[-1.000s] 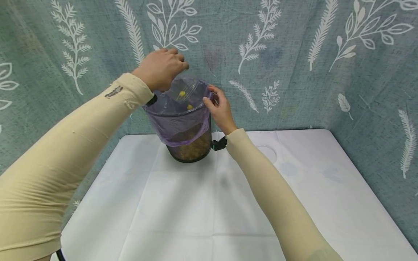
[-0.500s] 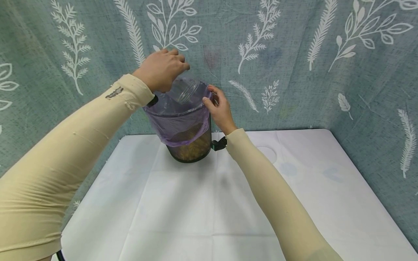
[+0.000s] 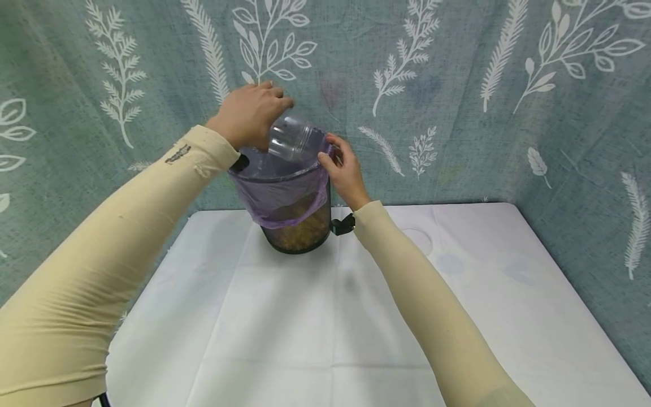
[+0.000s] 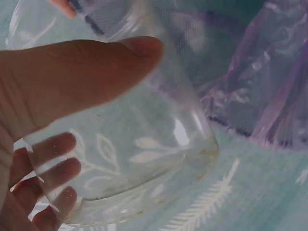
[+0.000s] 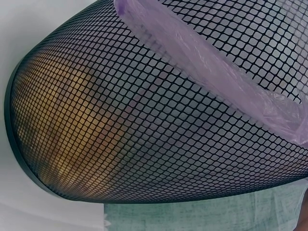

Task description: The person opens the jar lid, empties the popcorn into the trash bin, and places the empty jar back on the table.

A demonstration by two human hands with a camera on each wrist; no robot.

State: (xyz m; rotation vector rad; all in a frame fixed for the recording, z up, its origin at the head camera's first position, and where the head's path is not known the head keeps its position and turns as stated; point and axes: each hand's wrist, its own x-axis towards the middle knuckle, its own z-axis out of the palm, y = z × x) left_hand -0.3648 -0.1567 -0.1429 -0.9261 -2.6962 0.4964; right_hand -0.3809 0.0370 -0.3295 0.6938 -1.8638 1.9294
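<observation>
My left hand point(image 3: 251, 116) grips a clear plastic jar point(image 3: 291, 138) over the mouth of a black mesh bin point(image 3: 300, 234). The jar is tipped, its mouth toward the bin's right side. In the left wrist view, thumb and fingers wrap the see-through jar point(image 4: 144, 159), whose lower edge has yellowish marks. A thin purple bag point(image 3: 285, 200) lines the bin and folds over its rim. On the bin's right rim, my right hand point(image 3: 346, 169) pinches the bag's edge between thumb and fingers. Yellowish-brown stuff point(image 5: 72, 130) shows through the mesh at the bin's bottom.
The bin stands near the back edge of a table under a white cloth point(image 3: 325, 316). A blue-green curtain with white leaf prints point(image 3: 458, 113) hangs close behind and at both sides. A faint round mark point(image 3: 417, 240) shows on the cloth right of the bin.
Yellow bits seen at the jar and bin mouth a second ago dropped from sight. The jar has since risen slightly and tilted nearer level in my left hand. My right hand stays at the rim.
</observation>
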